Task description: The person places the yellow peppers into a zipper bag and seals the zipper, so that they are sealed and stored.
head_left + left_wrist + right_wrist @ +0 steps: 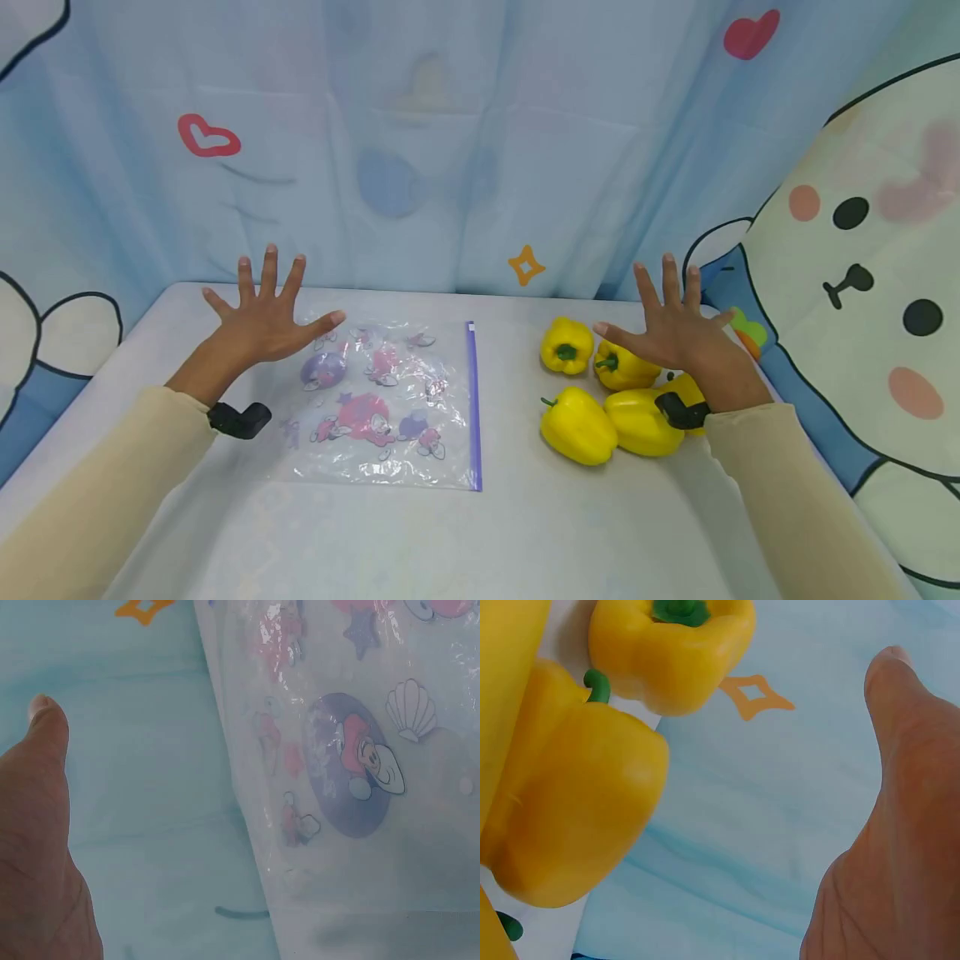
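Note:
A clear plastic zip bag (375, 408) printed with pink and purple cartoon figures lies flat on the table, its purple zip edge (475, 408) to the right. Over its far left corner my left hand (262, 323) is held with fingers spread, holding nothing. Several yellow bell peppers (579, 427) with green stems sit close together to the right of the bag. My right hand (675, 333), fingers spread as well, overlaps the far right of this group in the head view and grips nothing. The right wrist view shows one pepper (585, 795) beside the thumb (900, 697).
A white table (480, 542) carries the bag and the peppers. Behind it hangs a light blue curtain (465, 150) with hearts and a star, and a large cartoon bear print (862, 350) fills the right side. Each wrist wears a small black camera mount (238, 420).

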